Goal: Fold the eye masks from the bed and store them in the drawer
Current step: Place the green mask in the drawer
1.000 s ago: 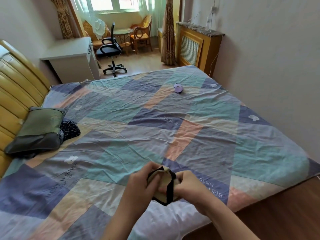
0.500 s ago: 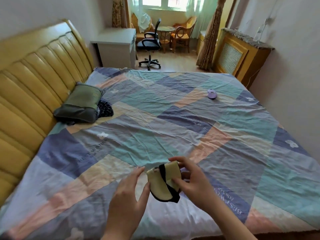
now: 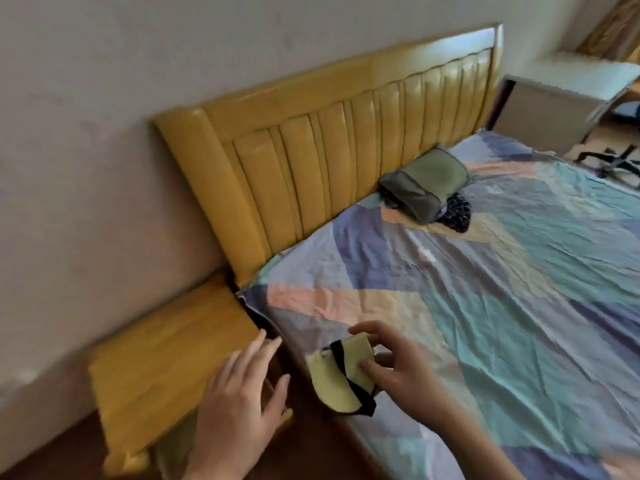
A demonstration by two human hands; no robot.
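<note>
My right hand (image 3: 391, 368) pinches a folded pale yellow eye mask (image 3: 337, 374) with a black strap, held above the near edge of the bed (image 3: 502, 306). My left hand (image 3: 239, 400) is spread flat with fingers apart, holding nothing, over the front right corner of the yellow wooden nightstand (image 3: 166, 368). The nightstand stands left of the bed, against the wall. Its drawer front is blurred and mostly hidden below my left hand.
A yellow padded headboard (image 3: 329, 140) runs behind the bed. A green pillow (image 3: 426, 183) and a dark patterned cloth (image 3: 455, 213) lie near it. A white desk (image 3: 568, 88) and an office chair base (image 3: 616, 161) are at the far right.
The view has swung left from the bed to the nightstand. My left hand let go of the eye mask and moved out over the nightstand; my right hand keeps holding it.
</note>
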